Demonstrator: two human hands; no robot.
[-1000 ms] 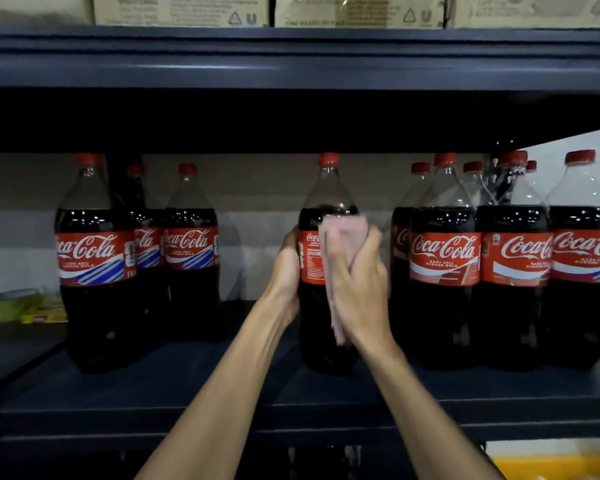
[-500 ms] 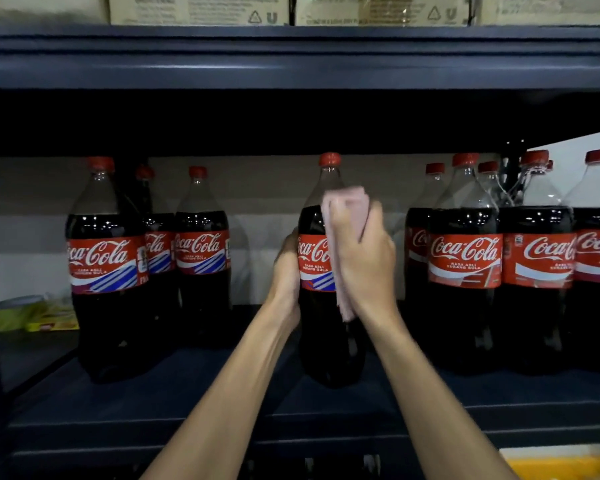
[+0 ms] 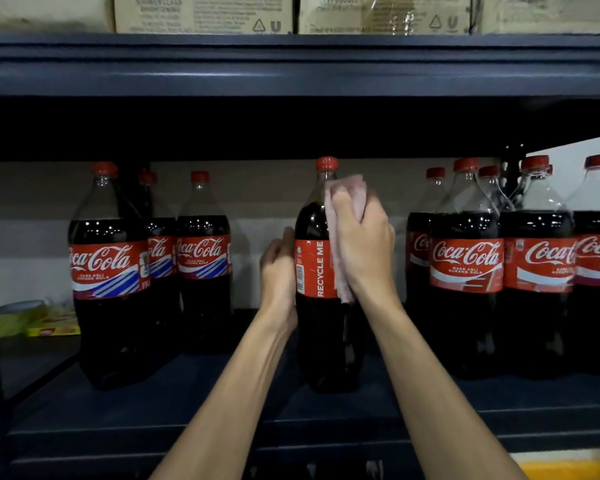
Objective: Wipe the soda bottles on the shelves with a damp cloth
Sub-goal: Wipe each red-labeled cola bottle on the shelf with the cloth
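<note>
Dark blue metal shelf [image 3: 187,427] carried smooth plastic cola bottles: left group [image 3: 108,268], right cluster [image 3: 466,265]. Printed cardboard boxes [image 3: 201,12] sat on tier above. Lone bottle [image 3: 314,271] stood upright mid-shelf, red label, ribbed cap. My left hand [image 3: 278,268] curled round its left side. My right hand [image 3: 364,251] gripped bunched soft pink cloth [image 3: 347,192] against its tapered shoulder.

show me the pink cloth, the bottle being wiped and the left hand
pink cloth [image 3: 349,192], head view, on the fold above the fingers
bottle [image 3: 316,268], head view, on its red label
left hand [image 3: 278,268], head view, on the back of the hand
</note>
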